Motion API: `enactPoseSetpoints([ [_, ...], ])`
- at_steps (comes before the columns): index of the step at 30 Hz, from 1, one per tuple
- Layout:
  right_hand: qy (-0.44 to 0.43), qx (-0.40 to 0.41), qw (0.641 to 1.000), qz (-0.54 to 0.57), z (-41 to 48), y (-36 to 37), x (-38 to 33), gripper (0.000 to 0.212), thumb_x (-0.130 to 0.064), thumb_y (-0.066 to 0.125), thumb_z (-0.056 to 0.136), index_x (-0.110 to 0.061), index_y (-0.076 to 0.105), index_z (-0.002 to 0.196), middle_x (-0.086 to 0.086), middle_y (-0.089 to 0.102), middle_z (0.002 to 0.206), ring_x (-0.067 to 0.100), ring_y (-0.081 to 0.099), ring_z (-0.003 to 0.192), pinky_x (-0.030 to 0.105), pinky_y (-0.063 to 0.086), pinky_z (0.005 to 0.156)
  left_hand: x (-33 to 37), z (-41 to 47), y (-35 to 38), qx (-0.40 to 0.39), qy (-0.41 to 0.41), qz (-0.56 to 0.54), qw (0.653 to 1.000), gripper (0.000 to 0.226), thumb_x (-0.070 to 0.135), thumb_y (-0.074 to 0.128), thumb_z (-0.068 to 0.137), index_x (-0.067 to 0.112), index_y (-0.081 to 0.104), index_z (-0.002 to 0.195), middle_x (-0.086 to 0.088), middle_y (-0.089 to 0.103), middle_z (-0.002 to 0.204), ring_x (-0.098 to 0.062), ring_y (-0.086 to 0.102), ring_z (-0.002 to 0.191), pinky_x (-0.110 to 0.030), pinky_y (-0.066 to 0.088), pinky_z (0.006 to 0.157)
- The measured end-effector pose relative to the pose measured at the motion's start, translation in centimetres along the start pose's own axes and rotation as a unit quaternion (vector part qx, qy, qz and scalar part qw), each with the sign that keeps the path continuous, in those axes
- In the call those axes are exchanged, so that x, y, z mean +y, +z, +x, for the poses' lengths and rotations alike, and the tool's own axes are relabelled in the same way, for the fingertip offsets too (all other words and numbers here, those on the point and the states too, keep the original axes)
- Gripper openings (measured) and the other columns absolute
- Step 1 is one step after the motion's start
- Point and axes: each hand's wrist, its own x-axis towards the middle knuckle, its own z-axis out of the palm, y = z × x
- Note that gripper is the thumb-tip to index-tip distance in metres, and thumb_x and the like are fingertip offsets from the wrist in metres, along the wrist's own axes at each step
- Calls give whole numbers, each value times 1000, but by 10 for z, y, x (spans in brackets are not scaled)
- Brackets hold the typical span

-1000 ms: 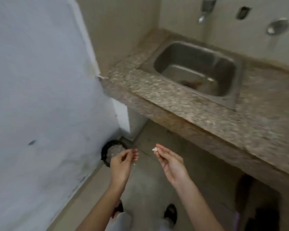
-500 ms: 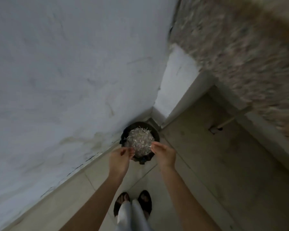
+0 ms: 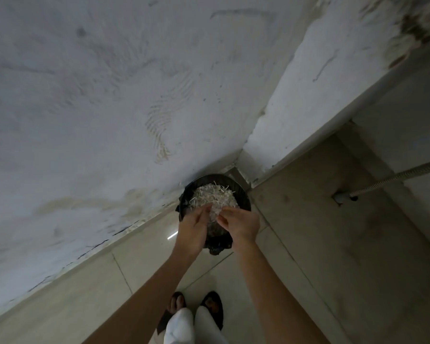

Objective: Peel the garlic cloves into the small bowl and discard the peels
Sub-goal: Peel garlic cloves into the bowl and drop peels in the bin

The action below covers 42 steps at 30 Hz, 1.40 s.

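bin (image 3: pixel 245 198): black, on floor (image 3: pixel 308 244) in wall (image 3: pixel 109 95) corner
peels (image 3: pixel 212 194): heaped inside bin
left hand (image 3: pixel 193 227): over bin's near rim, fingers loosely straight, nothing visibly held
right hand (image 3: pixel 242 223): over bin's near rim, fingers curled, contents can't tell

bare left hand (image 3: pixel 193 227) and right hand (image 3: pixel 241 223), bare forearms (image 3: pixel 147 284), white trouser legs (image 3: pixel 181 326), dark open-toed sandals (image 3: pixel 212 304)

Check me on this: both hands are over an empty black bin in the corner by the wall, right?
Not quite. The head view shows the bin is heaped with pale peels, not empty. The rest holds: the left hand and right hand are over it, in the corner by the wall.
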Motion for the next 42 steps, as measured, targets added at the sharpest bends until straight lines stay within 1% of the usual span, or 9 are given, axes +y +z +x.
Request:
enactPoseSetpoints([
  [3, -2, 30, 1000, 7, 2, -1, 1, 22, 11, 72, 80, -2, 68, 63, 17, 68, 69, 23, 66, 59, 36, 59, 60, 2, -4, 11, -65, 22, -28, 997, 37, 26, 34, 105, 22, 49, 140, 11, 47, 140, 2, 39, 126, -14, 27, 107],
  [7, 37, -17, 999, 31, -2, -7, -4, 23, 9, 58, 89, 2, 64, 68, 15, 60, 66, 21, 56, 57, 36, 57, 65, -3, -2, 23, -130, 33, -8, 991, 41, 29, 26, 107, 26, 36, 147, 16, 32, 148, 7, 25, 134, 4, 14, 101],
  [9, 47, -74, 995, 47, -11, -12, -11, 24, 8, 47, 94, 4, 68, 84, 16, 66, 75, 22, 63, 64, 29, 55, 61, -5, 1, 27, -156, 46, 33, 986, 43, 33, 22, 106, 28, 30, 149, 14, 27, 152, 5, 21, 138, -5, 11, 111],
  [13, 55, -146, 979, 131, -20, -22, -15, 38, 11, 34, 94, 2, 66, 114, 17, 72, 107, 25, 70, 99, 28, 57, 79, -4, 7, 25, -119, 63, 52, 990, 56, 44, 20, 101, 24, 17, 153, 9, 14, 160, -2, 10, 146, -26, 7, 121],
  [16, 80, -159, 966, 186, -26, -26, -14, 30, 2, 37, 101, 3, 62, 119, 18, 70, 109, 25, 69, 99, 30, 56, 82, -5, 2, 19, -155, 85, 48, 983, 47, 38, 23, 104, 30, 26, 150, 13, 22, 157, 4, 17, 142, -23, 10, 119],
  [20, 69, -183, 958, 210, -54, -36, -22, 35, -4, 32, 105, 2, 56, 130, 16, 63, 127, 25, 60, 118, 34, 45, 106, 9, -15, 2, -82, 13, 72, 994, 42, 32, 32, 105, 22, 42, 145, -2, 44, 146, -15, 40, 135, -21, 27, 109],
  [24, 52, -160, 957, 238, -114, -60, -43, 33, -2, 35, 103, 2, 59, 125, 18, 64, 128, 25, 62, 117, 34, 46, 104, 62, -65, -22, -66, -16, -31, 997, 29, 36, 49, 100, 20, 71, 112, 1, 71, 113, -16, 65, 107, -35, 47, 100],
  [30, -1, -117, 939, 323, -266, -132, -91, 28, -1, 38, 103, -1, 65, 111, 13, 74, 107, 19, 72, 100, 25, 57, 85, 177, -193, -37, -81, -42, -192, 977, 29, 20, 42, 104, 8, 67, 111, -3, 73, 107, -13, 69, 101, -28, 50, 93],
  [42, -133, 118, 849, 498, -484, -387, -73, 26, 7, 41, 98, 3, 66, 103, 14, 76, 90, 19, 73, 83, 23, 59, 77, 277, -422, 87, -318, -9, -96, 943, 26, 13, 44, 101, 7, 69, 99, -9, 75, 92, -16, 70, 82, -24, 52, 76],
])
